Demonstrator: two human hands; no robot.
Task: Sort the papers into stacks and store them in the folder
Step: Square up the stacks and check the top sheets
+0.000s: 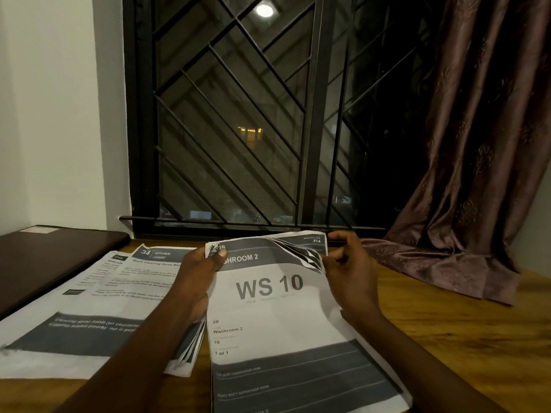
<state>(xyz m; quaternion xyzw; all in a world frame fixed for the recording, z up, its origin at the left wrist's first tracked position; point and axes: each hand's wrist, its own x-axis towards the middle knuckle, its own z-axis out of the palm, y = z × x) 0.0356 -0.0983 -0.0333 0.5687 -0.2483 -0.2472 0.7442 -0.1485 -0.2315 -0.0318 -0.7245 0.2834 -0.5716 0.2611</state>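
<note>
Bare wooden table point(441, 338) lies open right of the sheaf of papers point(283, 323), as far as the curtain point(441, 263) pooled on the far right corner. Leftward, laid-out sheets point(89, 308) and the dark folder point(44, 263) (lying flat by the wall point(53, 114)) cover the surface; the window grille point(238, 129) closes off the far edge.

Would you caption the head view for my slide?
Left hand and right hand grip a paper stack over the wooden table.

I see matt printed paper sheets point(286, 323), grained wood worktop point(447, 338), satiny cloth curtain point(477, 144), dark smooth folder point(44, 263) at left edge.
</note>
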